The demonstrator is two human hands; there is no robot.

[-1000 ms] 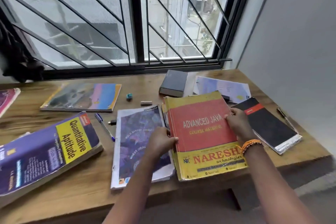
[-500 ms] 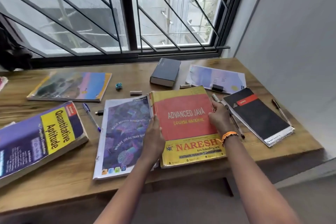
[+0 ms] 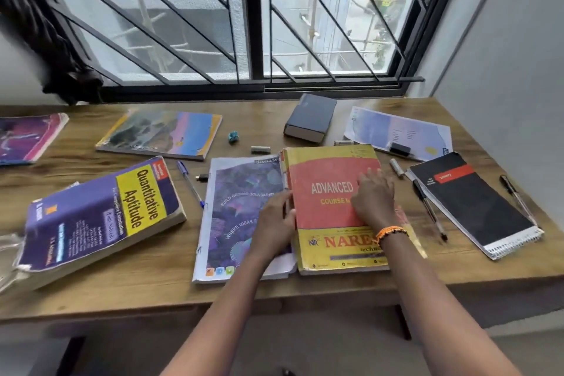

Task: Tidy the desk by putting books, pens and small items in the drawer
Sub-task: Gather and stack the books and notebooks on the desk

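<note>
Wooden desk under a barred window. At 9 o'clock: thick Quantitative Aptitude book, purple cover, yellow title panel, lying skewed. Blue pen just beside its right corner. At centre: Classmate notebook, purple patterned cover, flat. Left hand rests on it, fingers loosely spread, fingertips against the spine edge of the Advanced Java book. That book is yellow with a red panel, corners worn, touching the notebook's right edge. Right hand lies flat and open on its cover; orange bracelet at wrist. At 3 o'clock: black pen, black spiral pad.
</note>
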